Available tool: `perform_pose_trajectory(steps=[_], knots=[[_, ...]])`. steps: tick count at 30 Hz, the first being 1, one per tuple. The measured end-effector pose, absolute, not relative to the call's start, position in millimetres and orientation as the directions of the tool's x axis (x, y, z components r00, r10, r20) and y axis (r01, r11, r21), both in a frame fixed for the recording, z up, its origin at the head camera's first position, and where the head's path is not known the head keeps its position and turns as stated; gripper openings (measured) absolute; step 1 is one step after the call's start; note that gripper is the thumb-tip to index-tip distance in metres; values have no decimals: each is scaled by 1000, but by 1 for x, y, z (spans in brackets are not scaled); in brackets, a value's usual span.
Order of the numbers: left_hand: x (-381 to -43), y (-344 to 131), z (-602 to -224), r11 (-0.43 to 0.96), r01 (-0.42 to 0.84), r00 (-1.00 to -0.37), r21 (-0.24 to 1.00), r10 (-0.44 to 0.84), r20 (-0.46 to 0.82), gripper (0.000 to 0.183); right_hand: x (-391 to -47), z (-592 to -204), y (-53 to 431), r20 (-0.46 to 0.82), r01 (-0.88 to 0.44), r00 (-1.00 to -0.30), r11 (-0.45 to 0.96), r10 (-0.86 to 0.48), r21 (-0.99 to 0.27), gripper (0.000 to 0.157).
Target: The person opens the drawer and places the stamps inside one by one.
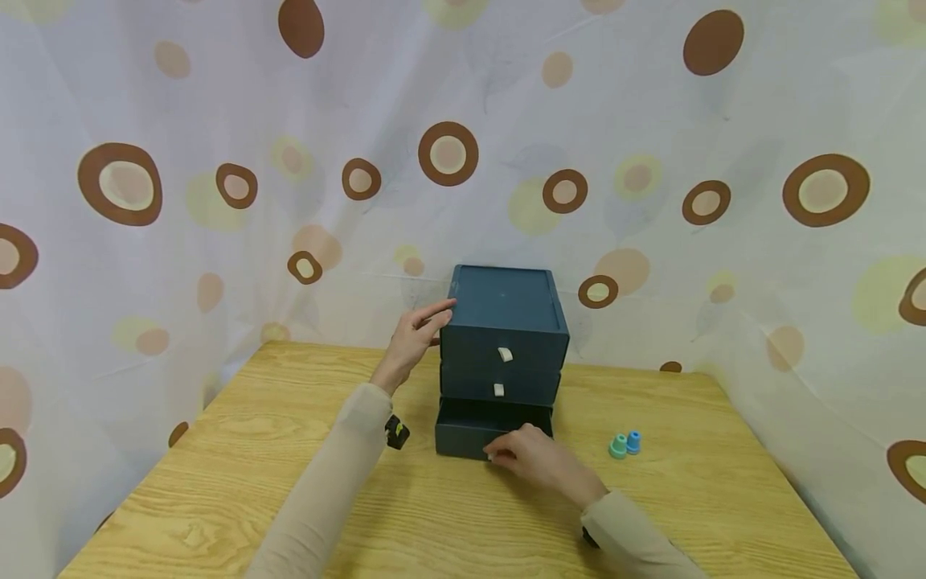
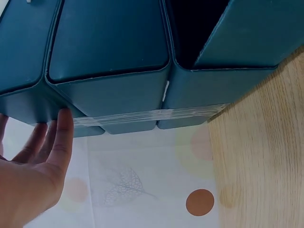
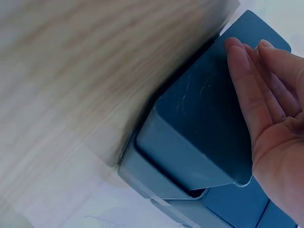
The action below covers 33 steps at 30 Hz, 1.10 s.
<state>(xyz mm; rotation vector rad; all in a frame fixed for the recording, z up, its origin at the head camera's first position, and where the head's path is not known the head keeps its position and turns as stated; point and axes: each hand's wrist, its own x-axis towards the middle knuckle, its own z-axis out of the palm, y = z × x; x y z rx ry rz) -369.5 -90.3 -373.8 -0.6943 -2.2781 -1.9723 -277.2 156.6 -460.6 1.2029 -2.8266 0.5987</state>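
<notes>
A dark blue three-drawer cabinet (image 1: 502, 299) stands on the wooden table, its upper two drawers closed. Its bottom drawer (image 1: 459, 439) is pulled out, and the part of its inside that shows is dark. My right hand (image 1: 541, 463) is at the front of that drawer, thumb and fingertips pinching its small white handle (image 1: 489, 457), which the fingers mostly hide. Against the cabinet's upper left side rests my left hand (image 1: 409, 344), fingers extended. In the left wrist view the fingertips (image 2: 64, 116) lie on the side wall, beside a band of clear tape (image 2: 137, 117).
To the right of the cabinet, a green cone-shaped piece (image 1: 618, 447) and a blue one (image 1: 633, 442) stand close together on the table (image 1: 694, 490). A patterned curtain (image 1: 492, 225) hangs right behind the cabinet and along both sides.
</notes>
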Motion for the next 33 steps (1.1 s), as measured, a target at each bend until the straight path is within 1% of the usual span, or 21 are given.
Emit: perform_pose_trajectory(steps=[5,13,22,33], knots=[[-371,-90,-377,70,382,-893,921,284,349,42,-270,-461,155,176,-711,-693,620,-700,-332,18],[-371,-87,-377,72,394,-881,916,314,354,48,-258,-457,152,134,-673,-721,641,-680,-370,18],[-370,-87,-377,91,379,-888,921,316,334,45,-250,-455,151,97,-643,-738,651,-668,-404,18],[-371,-86,-378,72,377,-886,923,318,337,45,-243,-457,148,100,-630,-747,651,-658,-423,18]])
